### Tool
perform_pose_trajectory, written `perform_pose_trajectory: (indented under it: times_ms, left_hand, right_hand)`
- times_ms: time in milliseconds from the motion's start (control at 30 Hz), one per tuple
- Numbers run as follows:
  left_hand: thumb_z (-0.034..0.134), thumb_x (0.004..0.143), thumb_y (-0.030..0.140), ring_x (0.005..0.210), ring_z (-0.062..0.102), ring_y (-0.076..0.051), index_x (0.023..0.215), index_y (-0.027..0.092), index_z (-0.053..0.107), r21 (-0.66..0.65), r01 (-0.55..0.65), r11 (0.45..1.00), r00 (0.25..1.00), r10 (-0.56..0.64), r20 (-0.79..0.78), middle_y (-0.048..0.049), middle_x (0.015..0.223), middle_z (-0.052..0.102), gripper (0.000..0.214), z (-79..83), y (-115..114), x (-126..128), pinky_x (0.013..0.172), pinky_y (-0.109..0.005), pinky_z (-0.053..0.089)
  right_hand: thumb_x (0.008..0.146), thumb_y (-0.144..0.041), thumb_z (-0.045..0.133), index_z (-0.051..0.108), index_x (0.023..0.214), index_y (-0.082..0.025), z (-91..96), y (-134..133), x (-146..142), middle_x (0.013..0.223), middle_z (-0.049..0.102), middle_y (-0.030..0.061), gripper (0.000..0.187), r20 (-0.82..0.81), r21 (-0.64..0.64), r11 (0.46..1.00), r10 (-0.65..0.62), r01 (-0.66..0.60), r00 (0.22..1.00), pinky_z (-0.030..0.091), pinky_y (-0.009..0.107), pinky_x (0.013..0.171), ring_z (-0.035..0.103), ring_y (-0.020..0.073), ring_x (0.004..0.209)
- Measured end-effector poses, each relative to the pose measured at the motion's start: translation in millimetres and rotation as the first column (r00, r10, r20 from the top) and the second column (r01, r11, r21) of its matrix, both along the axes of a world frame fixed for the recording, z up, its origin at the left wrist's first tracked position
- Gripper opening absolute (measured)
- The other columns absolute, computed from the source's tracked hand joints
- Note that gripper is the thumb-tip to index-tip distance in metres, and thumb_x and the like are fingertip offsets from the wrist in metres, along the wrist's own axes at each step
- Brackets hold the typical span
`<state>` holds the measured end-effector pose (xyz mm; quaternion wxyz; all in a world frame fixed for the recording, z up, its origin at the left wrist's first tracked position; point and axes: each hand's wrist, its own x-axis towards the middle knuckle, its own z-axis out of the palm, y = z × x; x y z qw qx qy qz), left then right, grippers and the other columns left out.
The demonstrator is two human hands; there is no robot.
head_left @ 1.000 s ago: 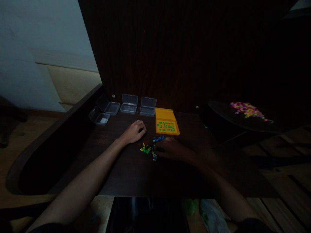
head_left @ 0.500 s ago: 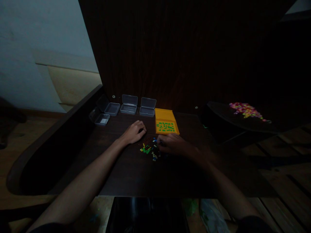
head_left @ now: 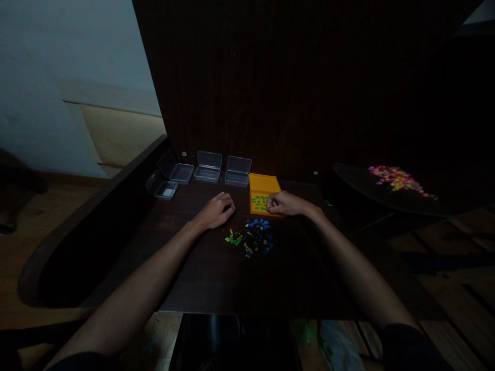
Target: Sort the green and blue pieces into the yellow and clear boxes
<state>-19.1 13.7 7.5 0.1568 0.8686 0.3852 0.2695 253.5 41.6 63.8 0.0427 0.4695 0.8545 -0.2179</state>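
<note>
My right hand (head_left: 279, 202) hovers at the front right of an open yellow box (head_left: 265, 182), its fingers pinched together. Whatever may be between those fingertips is too small to make out. Inside the box lie several small green pieces (head_left: 260, 201), partly covered by the hand. My left hand (head_left: 218, 210) rests on the table left of the box, fingers curled in, with nothing visible in them. In front of both hands is a loose heap of tiny plastic pieces: blue ones (head_left: 258, 223), green and yellow ones (head_left: 234, 238), and beige ones (head_left: 248, 249).
Open clear plastic cases stand along the back: one (head_left: 237, 178), another (head_left: 208, 173), and more at the left (head_left: 182, 173), including one with a white slip (head_left: 167, 191). A raised side panel (head_left: 96, 206) bounds the left. Pink and yellow bits (head_left: 400, 179) lie on a dark surface at right.
My right hand has moved from the loose pieces up to the yellow box, uncovering blue pieces on the table. The left hand has stayed in place. The view has shifted slightly.
</note>
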Motion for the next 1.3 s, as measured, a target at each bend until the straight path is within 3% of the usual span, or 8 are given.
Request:
perform_pose_trajectory:
  times_ms: [133, 600, 800, 1067, 1200, 1300]
  left_hand:
    - [0.044, 0.088, 0.020, 0.090, 0.055, -0.021, 0.078, 0.018, 0.061, -0.001, 0.004, 1.000, 1.000, -0.004, -0.008, -0.0055, 0.085, 0.061, 0.020, -0.3, 0, 0, 0.090, -0.038, 0.046]
    - [0.044, 0.088, 0.020, 0.090, 0.055, -0.022, 0.078, 0.018, 0.061, -0.009, 0.000, 1.000, 1.000, 0.000, 0.015, -0.0057, 0.086, 0.063, 0.020, -0.8, 0, 0, 0.089, -0.038, 0.046]
    - [0.045, 0.087, 0.020, 0.090, 0.056, -0.021, 0.078, 0.019, 0.062, -0.016, -0.010, 1.000, 1.000, 0.010, 0.016, -0.0055, 0.086, 0.063, 0.019, 0.7, 0, 0, 0.088, -0.037, 0.046]
    - [0.045, 0.087, 0.020, 0.090, 0.056, -0.021, 0.078, 0.019, 0.061, -0.015, -0.009, 1.000, 1.000, 0.009, 0.011, -0.0055, 0.086, 0.063, 0.019, 0.7, 0, 0, 0.087, -0.037, 0.047]
    - [0.044, 0.087, 0.020, 0.090, 0.056, -0.021, 0.077, 0.019, 0.062, -0.009, -0.011, 1.000, 1.000, 0.011, 0.011, -0.0051, 0.085, 0.063, 0.020, -0.3, 0, 0, 0.087, -0.037, 0.047]
    - [0.044, 0.086, 0.020, 0.090, 0.056, -0.021, 0.078, 0.019, 0.062, -0.009, -0.011, 1.000, 1.000, 0.011, 0.007, -0.0054, 0.086, 0.063, 0.019, -0.5, 1, 0, 0.087, -0.037, 0.047]
  right_hand:
    - [0.077, -0.018, 0.055, 0.069, 0.086, -0.009, -1.9, 8, -2, 0.073, 0.065, 0.0030, 0.019, 0.037, -0.047, 0.999, 0.002, 0.000, 0.999, 0.034, 0.022, 0.055, 0.050, 0.0106, 0.060]
    - [0.078, -0.017, 0.059, 0.072, 0.102, -0.014, 4.7, 2, -2, 0.072, 0.065, 0.0017, 0.028, 0.071, 0.121, 0.989, 0.072, -0.080, 0.995, 0.034, 0.022, 0.058, 0.052, 0.0115, 0.060]
    - [0.079, -0.012, 0.051, 0.076, 0.087, -0.013, 4.1, -4, 1, 0.065, 0.064, 0.0010, 0.026, 0.048, 0.148, 0.981, 0.116, -0.122, 0.992, 0.031, 0.023, 0.056, 0.050, 0.0107, 0.056]
    - [0.081, -0.014, 0.050, 0.076, 0.103, -0.019, 8.9, -21, 0, 0.083, 0.075, 0.0034, 0.035, 0.026, 0.204, 0.977, 0.056, -0.060, 0.998, 0.039, 0.023, 0.062, 0.062, 0.0147, 0.067]
    - [0.084, -0.017, 0.050, 0.073, 0.112, -0.022, 5.2, -25, -2, 0.103, 0.075, 0.0059, 0.037, 0.101, 0.240, 0.969, 0.032, -0.056, 0.994, 0.043, 0.026, 0.071, 0.067, 0.0192, 0.084]
    - [0.086, -0.018, 0.049, 0.074, 0.109, -0.022, 1.4, -24, 0, 0.106, 0.074, 0.0071, 0.035, 0.159, 0.241, 0.968, 0.028, -0.066, 0.987, 0.045, 0.029, 0.075, 0.067, 0.0220, 0.092]
